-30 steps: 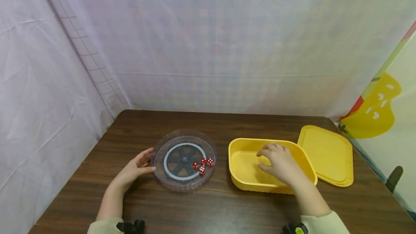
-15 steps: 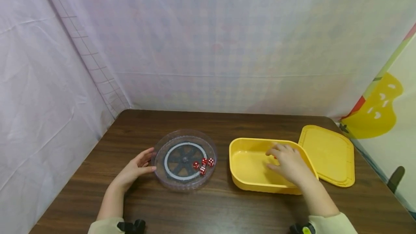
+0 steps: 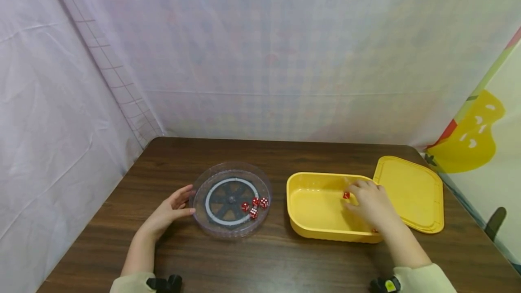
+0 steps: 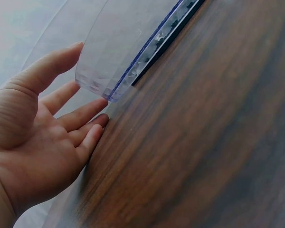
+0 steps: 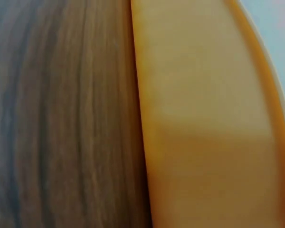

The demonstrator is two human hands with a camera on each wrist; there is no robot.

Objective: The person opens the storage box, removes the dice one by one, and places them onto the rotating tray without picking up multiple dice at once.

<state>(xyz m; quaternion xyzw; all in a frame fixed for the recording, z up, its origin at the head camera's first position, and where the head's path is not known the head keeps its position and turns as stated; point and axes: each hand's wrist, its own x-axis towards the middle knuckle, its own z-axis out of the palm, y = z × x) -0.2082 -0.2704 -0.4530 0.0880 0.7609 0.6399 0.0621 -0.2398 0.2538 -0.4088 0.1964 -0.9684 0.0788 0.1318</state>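
My left hand (image 3: 170,208) rests on the table with spread fingers, its fingertips at the left side of a clear round plastic dish (image 3: 199,220). The left wrist view shows the thumb and fingers about the dish's clear wall (image 4: 97,61). Several red dice (image 3: 253,213) with white pips lie in the dish's right part. My right hand (image 3: 370,202) reaches down into a yellow plastic box (image 3: 307,207), fingers bent and apart. Just left of its fingertips is a red die (image 3: 346,195). A small red bit (image 3: 375,230) shows by the wrist. The palm side is hidden.
A yellow lid (image 3: 413,196) lies on the dark wooden table (image 3: 260,257), right of the box. White cloth (image 3: 268,58) hangs behind the table and on the left. The box wall (image 5: 209,95) fills much of the right wrist view.
My right hand has moved right inside the box, and a red die has come into view left of its fingertips. My left hand and the dish have stayed put.
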